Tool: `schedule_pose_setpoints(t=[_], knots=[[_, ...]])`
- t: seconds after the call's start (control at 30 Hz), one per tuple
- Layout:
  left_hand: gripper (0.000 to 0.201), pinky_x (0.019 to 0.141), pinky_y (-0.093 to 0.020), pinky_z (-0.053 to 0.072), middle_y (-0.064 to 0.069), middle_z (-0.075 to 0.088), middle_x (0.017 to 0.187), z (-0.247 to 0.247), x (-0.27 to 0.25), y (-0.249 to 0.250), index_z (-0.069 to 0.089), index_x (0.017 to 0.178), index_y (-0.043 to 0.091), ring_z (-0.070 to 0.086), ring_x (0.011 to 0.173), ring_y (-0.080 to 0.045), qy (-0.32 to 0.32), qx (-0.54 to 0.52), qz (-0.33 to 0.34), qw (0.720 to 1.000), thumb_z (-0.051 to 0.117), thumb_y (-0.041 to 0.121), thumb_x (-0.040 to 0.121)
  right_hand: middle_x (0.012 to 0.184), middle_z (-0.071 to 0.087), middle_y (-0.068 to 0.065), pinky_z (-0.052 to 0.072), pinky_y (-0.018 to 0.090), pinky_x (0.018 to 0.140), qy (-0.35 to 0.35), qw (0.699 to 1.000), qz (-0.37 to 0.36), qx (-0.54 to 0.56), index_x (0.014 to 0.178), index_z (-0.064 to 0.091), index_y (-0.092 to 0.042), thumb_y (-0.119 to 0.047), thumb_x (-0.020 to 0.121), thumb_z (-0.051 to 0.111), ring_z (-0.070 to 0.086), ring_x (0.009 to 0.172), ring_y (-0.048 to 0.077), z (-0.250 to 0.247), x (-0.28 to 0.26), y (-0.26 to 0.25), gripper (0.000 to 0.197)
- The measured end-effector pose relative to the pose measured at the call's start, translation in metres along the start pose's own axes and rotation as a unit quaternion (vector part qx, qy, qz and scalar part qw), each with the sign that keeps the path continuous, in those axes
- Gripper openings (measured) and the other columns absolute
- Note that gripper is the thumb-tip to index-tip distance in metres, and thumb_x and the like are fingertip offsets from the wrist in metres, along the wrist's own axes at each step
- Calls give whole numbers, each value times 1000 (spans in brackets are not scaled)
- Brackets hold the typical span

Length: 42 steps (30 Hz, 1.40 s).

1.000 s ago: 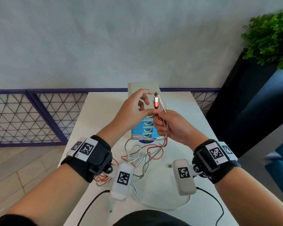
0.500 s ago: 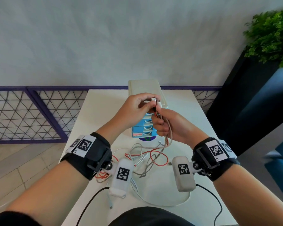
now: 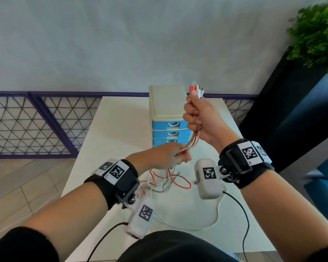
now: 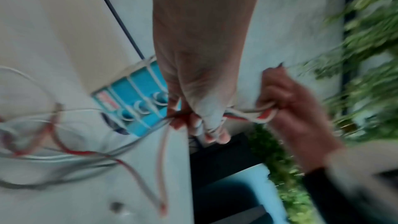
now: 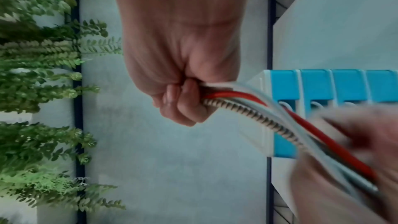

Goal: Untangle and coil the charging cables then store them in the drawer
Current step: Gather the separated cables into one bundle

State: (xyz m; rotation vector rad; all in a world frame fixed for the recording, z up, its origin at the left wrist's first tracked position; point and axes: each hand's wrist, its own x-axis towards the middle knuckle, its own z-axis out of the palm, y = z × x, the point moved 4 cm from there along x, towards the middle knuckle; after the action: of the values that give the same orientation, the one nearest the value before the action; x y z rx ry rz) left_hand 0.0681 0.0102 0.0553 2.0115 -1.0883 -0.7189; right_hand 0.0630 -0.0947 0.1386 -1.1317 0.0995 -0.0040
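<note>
At centre right of the head view the right hand (image 3: 199, 118) is fisted round the charging cables (image 3: 192, 141) just below their plugs, and lower down the left hand (image 3: 166, 157) pinches the same bundle with curled fingers. To do this well, I judge the left hand should slide down loosely, letting snags slip free of the tangle on the white table (image 3: 121, 118). The bundle is smooth red and white cords plus a ribbed, spring-wrapped one, before the small cream drawer unit (image 3: 166, 103) with blue drawers.

Cable bundle (image 3: 192, 141) between both fists
</note>
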Motion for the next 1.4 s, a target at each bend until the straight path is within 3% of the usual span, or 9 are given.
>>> schedule_pose_setpoints(t=[0.1, 0.33, 0.5, 0.6, 0.7, 0.83, 0.93, 1.17, 1.4], knots=[[16, 63, -25, 49, 11, 50, 75, 4, 2, -36, 53, 84, 29, 47, 58, -1, 57, -10, -5, 998, 49, 19, 96, 53, 25, -9, 14, 15, 31, 22, 999, 3, -39, 72, 38, -22, -41, 102, 39, 19, 38, 3, -4, -4, -9, 35], [20, 68, -14, 41, 14, 55, 74, 10, 10, -61, 48, 80, 33, 51, 63, 0, 97, 73, -14, 992, 54, 21, 94, 53, 25, -9, 12, 15, 33, 20, 994, 27, -107, 75, 42, -22, -41, 101, 40, 19, 38, 3, -12, -16, -10, 32], [16, 77, -23, 29, 11, 55, 74, 28, 9, -100, 52, 77, 30, 47, 80, -8, 53, 201, -86, 974, 53, 33, 93, 51, 23, -10, 7, 17, 36, 36, 994, 20, -101, 73, 41, -22, -40, 101, 39, 17, 37, 2, -27, -28, -32, 33], [23, 73, -23, 33, 13, 55, 71, 33, 8, -104, 49, 69, 32, 50, 77, -10, 56, 142, -101, 983, 58, 28, 90, 50, 24, -10, 7, 19, 36, 52, 993, 23, -107, 71, 39, -22, -40, 101, 40, 17, 37, 3, -36, -33, -35, 35], [12, 80, -26, 43, 10, 62, 89, 34, 11, -101, 57, 86, 28, 57, 86, -14, 45, 68, -126, 989, 68, 30, 82, 51, 24, -10, 11, 17, 33, 80, 990, 10, -117, 71, 37, -23, -40, 101, 40, 18, 37, 3, -41, -31, -29, 35], [59, 94, -23, 40, 12, 59, 119, 14, 8, -98, 54, 118, 28, 53, 112, -7, 92, 16, -126, 988, 84, 30, 67, 52, 27, -11, 16, 17, 33, 129, 982, -33, -134, 72, 36, -24, -42, 100, 43, 20, 40, 4, -47, -28, -32, 34], [62, 103, -27, 36, 11, 52, 130, -6, 2, -98, 48, 114, 39, 46, 122, -5, 118, 1, -118, 986, 86, 30, 65, 53, 29, -10, 17, 18, 35, 137, 979, -53, -140, 75, 37, -24, -42, 99, 45, 21, 42, 5, -47, -23, -33, 31], [45, 108, -28, 37, 6, 50, 137, -18, 5, -52, 47, 126, 26, 41, 134, -8, 76, -94, -78, 990, 64, 13, 86, 55, 24, -8, 16, 19, 36, 79, 986, -54, -133, 72, 34, -24, -36, 102, 41, 19, 43, 6, -36, -8, -11, 33], [36, 108, -24, 36, 6, 56, 134, -22, 10, 26, 51, 130, 21, 50, 123, -2, 112, -193, -35, 974, 46, 35, 97, 60, 45, -3, 39, 24, 52, 86, 972, -96, -197, 74, 46, -16, -31, 102, 43, 44, 52, 11, -26, 4, 12, 32]])
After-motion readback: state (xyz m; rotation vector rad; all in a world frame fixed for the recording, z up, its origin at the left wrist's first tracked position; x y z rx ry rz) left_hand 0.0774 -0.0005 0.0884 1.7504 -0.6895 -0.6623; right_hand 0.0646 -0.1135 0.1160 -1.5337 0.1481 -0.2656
